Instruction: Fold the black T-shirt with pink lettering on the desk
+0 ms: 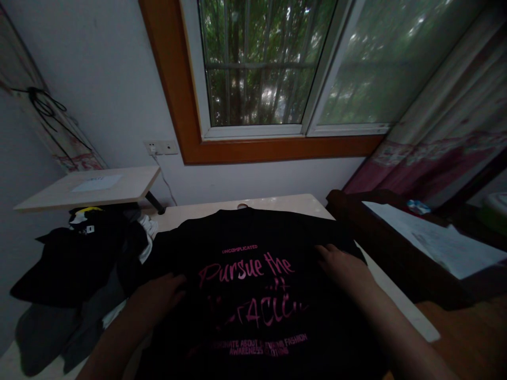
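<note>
A black T-shirt (253, 229) with pink lettering lies spread out, its collar toward the window and its lower part running past the bottom edge of view. On its left side rests my left hand (164, 290), fingers stretched out over the cloth. My right hand (343, 264) lies on the right side near the sleeve, its fingers extended and slightly apart. Both palms face down, and dim light hides the finer folds under the fingertips.
The shirt covers most of a pale table (297, 201). A pile of dark clothes (75, 264) sits at the left, below a raised shelf (130, 184) bearing a paper sheet (97, 182). At right stands a dark wooden piece of furniture (352, 211) with a white sheet (428, 237) on it.
</note>
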`<move>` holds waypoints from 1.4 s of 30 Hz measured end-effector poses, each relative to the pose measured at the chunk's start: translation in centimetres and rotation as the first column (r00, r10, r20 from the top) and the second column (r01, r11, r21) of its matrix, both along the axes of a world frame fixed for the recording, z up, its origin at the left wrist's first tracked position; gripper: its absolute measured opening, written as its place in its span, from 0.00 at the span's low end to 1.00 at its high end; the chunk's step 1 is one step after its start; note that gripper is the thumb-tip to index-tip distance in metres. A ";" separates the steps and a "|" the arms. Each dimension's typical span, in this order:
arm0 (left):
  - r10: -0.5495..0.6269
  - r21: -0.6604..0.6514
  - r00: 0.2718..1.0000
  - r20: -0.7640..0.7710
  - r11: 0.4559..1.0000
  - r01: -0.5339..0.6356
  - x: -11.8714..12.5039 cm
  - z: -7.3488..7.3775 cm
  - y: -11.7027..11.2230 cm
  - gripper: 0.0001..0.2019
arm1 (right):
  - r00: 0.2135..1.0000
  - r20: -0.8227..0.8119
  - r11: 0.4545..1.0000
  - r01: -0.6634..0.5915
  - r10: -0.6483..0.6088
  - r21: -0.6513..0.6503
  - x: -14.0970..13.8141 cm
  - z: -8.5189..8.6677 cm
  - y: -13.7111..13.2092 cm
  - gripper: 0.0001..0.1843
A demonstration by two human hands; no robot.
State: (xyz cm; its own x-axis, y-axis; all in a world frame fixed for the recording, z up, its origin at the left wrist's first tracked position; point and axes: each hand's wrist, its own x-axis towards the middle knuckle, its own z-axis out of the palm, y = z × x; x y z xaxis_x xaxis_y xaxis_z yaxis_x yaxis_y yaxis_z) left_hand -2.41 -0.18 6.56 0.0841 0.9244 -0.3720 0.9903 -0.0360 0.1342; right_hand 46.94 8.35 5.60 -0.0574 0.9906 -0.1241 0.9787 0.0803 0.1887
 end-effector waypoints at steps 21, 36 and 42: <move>-0.026 0.587 1.000 -0.016 0.809 0.031 9.3 -7.4 17.1 0.28 | 0.792 -0.404 0.885 -0.358 0.457 0.298 -16.4 -5.6 13.2 0.29; -0.066 0.590 0.998 -0.023 0.805 0.067 7.4 -7.5 17.6 0.29 | 0.740 -0.465 0.866 -0.338 0.487 0.370 -13.0 -6.6 14.2 0.27; -0.081 0.566 0.996 -0.035 0.820 0.087 5.5 -7.8 16.6 0.29 | 0.799 -0.425 0.896 -0.303 0.425 0.326 -7.7 -6.6 13.6 0.25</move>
